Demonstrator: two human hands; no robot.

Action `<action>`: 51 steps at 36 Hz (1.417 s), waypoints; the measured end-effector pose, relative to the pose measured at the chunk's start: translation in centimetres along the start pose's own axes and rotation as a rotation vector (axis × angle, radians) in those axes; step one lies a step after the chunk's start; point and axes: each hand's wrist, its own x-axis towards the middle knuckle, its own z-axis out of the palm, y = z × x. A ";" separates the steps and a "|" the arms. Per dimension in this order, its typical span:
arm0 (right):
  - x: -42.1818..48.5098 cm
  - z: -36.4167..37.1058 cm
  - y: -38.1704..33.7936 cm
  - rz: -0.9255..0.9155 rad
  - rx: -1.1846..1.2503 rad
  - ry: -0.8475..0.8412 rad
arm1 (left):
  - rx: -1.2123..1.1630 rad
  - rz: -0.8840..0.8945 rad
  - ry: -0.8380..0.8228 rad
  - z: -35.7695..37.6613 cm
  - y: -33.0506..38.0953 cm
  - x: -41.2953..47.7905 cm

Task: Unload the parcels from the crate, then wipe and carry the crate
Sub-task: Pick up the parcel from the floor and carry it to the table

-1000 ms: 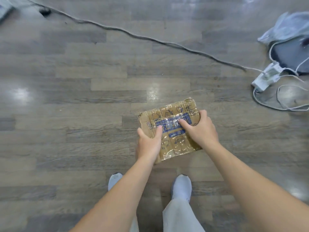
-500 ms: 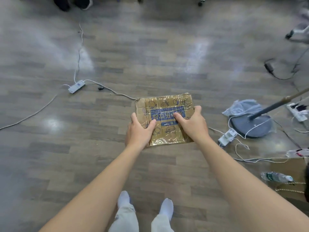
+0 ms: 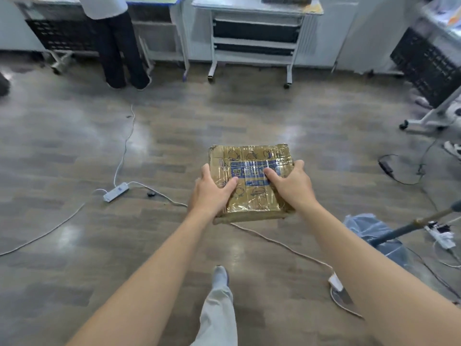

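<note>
While the person is holding both arms forward, a taped cardboard parcel [image 3: 252, 168] is staying in the air above the wooden floor [image 3: 74, 146]. The left hand [image 3: 212, 193] is gripping its left edge and the right hand [image 3: 291, 186] its right edge, with the thumbs lying on top. At the far right a black crate [image 3: 429, 66] is sitting; its inside is not showing.
</note>
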 end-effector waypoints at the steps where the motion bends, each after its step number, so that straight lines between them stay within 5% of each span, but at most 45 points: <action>1: 1.6 0.0 -0.8 0.006 -0.006 0.007 | -0.002 0.009 -0.011 -0.2 0.6 1.8; 23: 33.0 -1.7 -17.4 0.010 -0.019 0.142 | -0.023 0.203 -0.044 -5.3 15.8 36.8; 51: 90.2 -6.7 -34.3 -0.011 0.057 0.171 | 0.012 0.216 0.001 -3.4 43.8 90.2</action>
